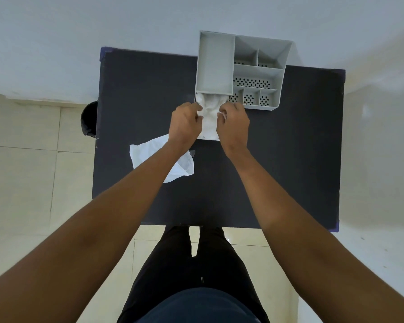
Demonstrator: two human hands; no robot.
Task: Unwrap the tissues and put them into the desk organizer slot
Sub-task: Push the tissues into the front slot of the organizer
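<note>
A grey desk organizer with several compartments stands at the far middle of the dark table. A white stack of tissues lies in front of its left slot, its far end at the slot's opening. My left hand grips the stack's left side and my right hand grips its right side. The empty clear plastic wrapper lies on the table to the left, partly under my left forearm.
The table's near edge is right in front of my legs. A black round object sits on the floor beside the table's left edge. A pale wall rises behind the organizer.
</note>
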